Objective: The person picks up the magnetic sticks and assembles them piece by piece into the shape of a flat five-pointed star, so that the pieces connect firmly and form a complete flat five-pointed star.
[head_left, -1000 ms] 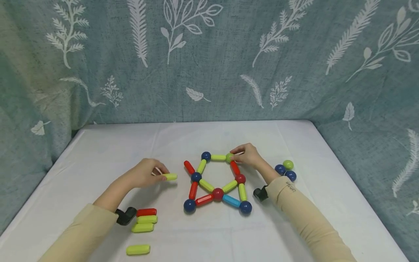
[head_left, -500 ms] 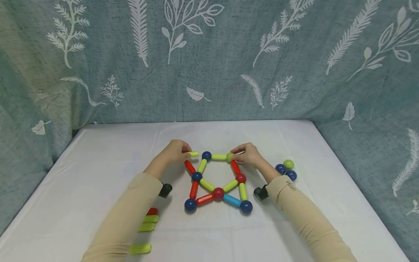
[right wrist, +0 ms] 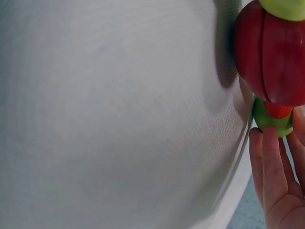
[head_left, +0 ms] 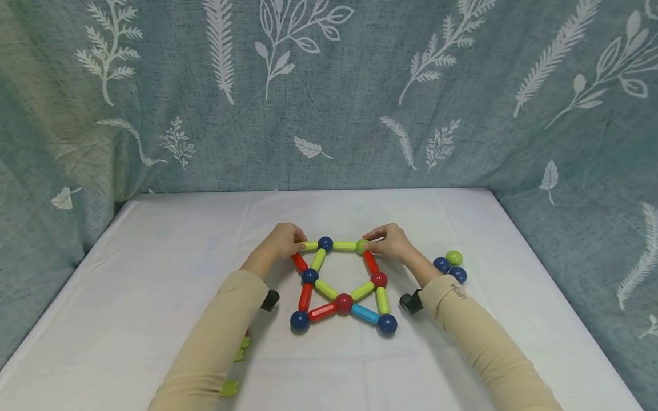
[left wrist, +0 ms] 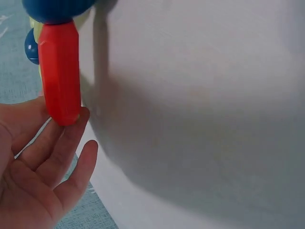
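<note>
The light green rod [head_left: 311, 246] lies just right of the left hand [head_left: 280, 241], whose grip pinches its left end; its long axis runs sideways and its right end appears to meet the far blue ball [head_left: 325, 244], in line with the green crossbar [head_left: 344, 246]. The right hand [head_left: 392, 242], farther from that rod, grasps the green ball [head_left: 361, 246] at the crossbar's other end. Close by the left grip, the red rod [head_left: 299, 262] slants up from the middle blue ball [head_left: 310, 276], crowding it, contact unclear; loose balls [head_left: 458, 275] sit beside the right sleeve [head_left: 478, 342]
</note>
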Demonstrator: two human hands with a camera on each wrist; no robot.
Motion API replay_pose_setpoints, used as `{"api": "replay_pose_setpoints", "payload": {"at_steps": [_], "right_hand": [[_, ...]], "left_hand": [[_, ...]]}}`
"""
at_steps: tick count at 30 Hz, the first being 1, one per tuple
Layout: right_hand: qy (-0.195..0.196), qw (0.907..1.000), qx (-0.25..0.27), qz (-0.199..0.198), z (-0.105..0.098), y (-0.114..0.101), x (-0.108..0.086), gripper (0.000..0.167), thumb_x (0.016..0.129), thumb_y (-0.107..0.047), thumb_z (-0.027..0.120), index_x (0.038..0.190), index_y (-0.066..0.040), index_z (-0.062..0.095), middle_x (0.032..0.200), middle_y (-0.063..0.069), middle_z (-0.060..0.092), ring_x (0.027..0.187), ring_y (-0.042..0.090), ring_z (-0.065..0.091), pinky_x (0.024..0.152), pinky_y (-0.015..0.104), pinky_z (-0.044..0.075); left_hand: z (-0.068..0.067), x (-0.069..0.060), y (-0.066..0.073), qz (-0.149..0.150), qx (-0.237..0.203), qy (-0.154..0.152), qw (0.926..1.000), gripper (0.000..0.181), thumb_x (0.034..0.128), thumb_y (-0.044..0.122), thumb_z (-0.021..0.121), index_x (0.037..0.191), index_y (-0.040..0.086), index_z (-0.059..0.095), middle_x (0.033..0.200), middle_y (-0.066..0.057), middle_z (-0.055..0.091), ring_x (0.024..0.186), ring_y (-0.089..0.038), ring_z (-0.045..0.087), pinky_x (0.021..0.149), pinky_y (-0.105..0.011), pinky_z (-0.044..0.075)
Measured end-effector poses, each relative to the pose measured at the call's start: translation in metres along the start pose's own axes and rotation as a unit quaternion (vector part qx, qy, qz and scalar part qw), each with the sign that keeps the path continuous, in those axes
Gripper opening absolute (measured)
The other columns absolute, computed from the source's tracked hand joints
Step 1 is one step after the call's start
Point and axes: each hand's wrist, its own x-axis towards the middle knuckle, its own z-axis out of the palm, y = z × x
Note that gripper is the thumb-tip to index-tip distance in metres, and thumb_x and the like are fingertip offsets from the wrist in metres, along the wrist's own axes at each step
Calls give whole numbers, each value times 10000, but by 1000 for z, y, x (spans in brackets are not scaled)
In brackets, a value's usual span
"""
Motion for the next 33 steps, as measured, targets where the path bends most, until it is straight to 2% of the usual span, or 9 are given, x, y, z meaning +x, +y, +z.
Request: {"api": "replay_pose_setpoints", "payload": {"at_steps": [7, 13, 18, 21, 24, 27, 33], "right_hand": [[-15, 10000, 41, 8, 0, 1, 1, 246, 824, -125, 685, 1051, -30, 676, 1047, 126, 626, 871, 209, 612, 770, 289, 515], [-3, 9999, 68, -74, 0, 1, 1, 237, 816, -129, 695, 1031, -30, 683, 1014, 124, 632, 840, 198, 615, 741, 282, 522], [84, 9999, 63, 20, 1, 2, 2, 259, 822, -112, 685, 1062, -17, 670, 1044, 135, 629, 854, 197, 613, 751, 276, 519], [78, 9999, 67, 32, 2, 2, 2, 264, 820, -110, 687, 1066, -14, 668, 1048, 136, 630, 842, 188, 613, 740, 268, 520], [77, 9999, 99, 58, 2, 1, 1, 262, 813, -110, 694, 1059, -22, 673, 1046, 130, 632, 843, 192, 613, 741, 270, 521], [68, 9999, 93, 33, 1, 1, 1, 263, 816, -109, 690, 1062, -19, 670, 1045, 131, 633, 850, 199, 613, 744, 278, 521], [62, 9999, 79, 61, 1, 2, 3, 268, 816, -116, 692, 1066, -22, 671, 1051, 126, 631, 853, 192, 609, 749, 276, 519]], "left_hand": [[2, -1, -3, 11, -76, -29, 10000, 209, 900, 80, 560, 1057, -23, 651, 1037, -139, 627, 866, -215, 543, 800, -314, 480], [0, -11, 0, 266, 243, 6, 9993, 253, 919, 104, 520, 1117, -6, 632, 1086, -146, 608, 894, -220, 540, 781, -311, 484], [0, -35, 7, 929, 734, 171, 9928, 227, 889, 97, 575, 1079, -1, 652, 1020, -133, 616, 861, -220, 554, 758, -324, 493], [3, -54, 9, 1266, 837, 250, 9881, 185, 856, 91, 628, 1017, 9, 670, 937, -92, 617, 838, -205, 563, 759, -328, 496], [8, -72, 11, 1391, 699, 214, 9876, 119, 828, 100, 669, 933, 45, 682, 862, -31, 607, 825, -182, 559, 751, -320, 492], [15, -88, 11, 1350, 437, 68, 9899, 39, 808, 106, 692, 832, 87, 667, 775, 22, 583, 761, -147, 540, 688, -275, 489], [31, -115, 10, 1626, 399, -185, 9857, 126, 782, 106, 715, 713, 104, 610, 657, 46, 528, 599, -103, 465, 525, -203, 425]]}}
